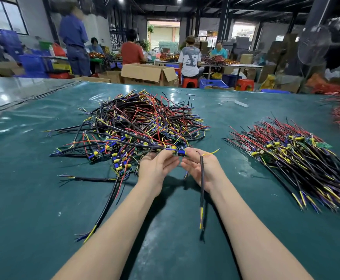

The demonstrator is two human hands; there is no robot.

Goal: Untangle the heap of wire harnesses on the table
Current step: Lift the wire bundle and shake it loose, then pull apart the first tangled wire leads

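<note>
- Nearest me: two bare forearms [108, 229] reach in from the bottom edge and meet at mid-frame over the green table [43, 199].
- Left hand [157, 168]: fingertips pinch the left end of one harness [180, 152], a small board with a blue part.
- Right hand [203, 168]: palm up, thumb and fingers pinch the right end of the same board.
- The harness is held off the table between both hands, just at the near edge of the heap [136, 122].
- Board's long axis runs left-right. Dark wires from its left end trail up-left into the heap, and a yellow wire [211, 152] pokes out to the right.
- Its black cable [202, 188] crosses the right palm and hangs straight toward me, stripped yellow tip lowest.
- The heap lies just beyond the hands: red, black, yellow and blue wires pointing every way.
- Sorted pile [298, 156] is well to the right of the hands, with wires parallel on a diagonal, red ends far-left, yellow and blue ends near-right.
- Open cardboard box [145, 74] stands behind the table, flaps out; I can't see its contents.
- Blue crate [213, 82] sits on the floor beside it; contents can't be told.
</note>
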